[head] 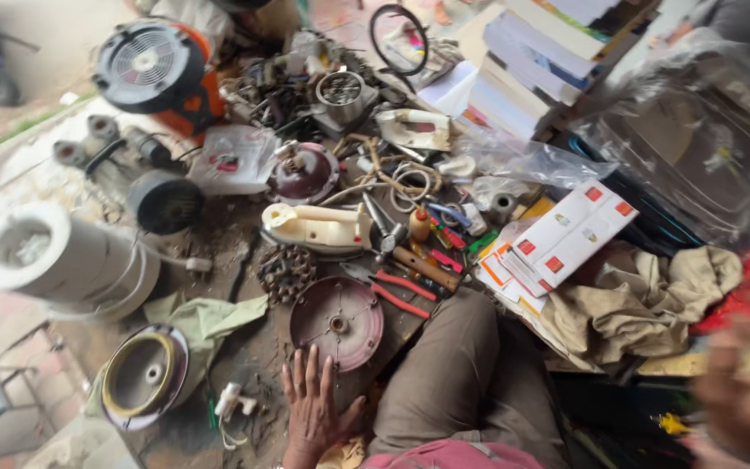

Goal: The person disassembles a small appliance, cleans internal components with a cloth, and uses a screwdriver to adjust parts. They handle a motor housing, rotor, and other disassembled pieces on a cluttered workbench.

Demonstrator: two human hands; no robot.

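Observation:
My left hand (310, 406) lies flat on the dirty work surface with its fingers spread, holding nothing. Its fingertips are just below a round maroon metal plate (353, 339). Red-handled pliers (403, 292) lie beside that plate, with a cream iron body (314, 227) and a wooden-handled hammer (397, 243) further up. My bent knee in brown trousers (470, 365) is to the right of the hand. My right hand (744, 391) is a blur at the right edge, above a dark area. Whether it holds anything does not show.
An orange and black fan unit (154, 69), a white drum (54, 256) and a round pan with a yellow ring (143, 375) stand on the left. White cartons with red squares (570, 230), beige cloth (644, 295), stacked books (531, 61) and plastic bags (705, 139) fill the right.

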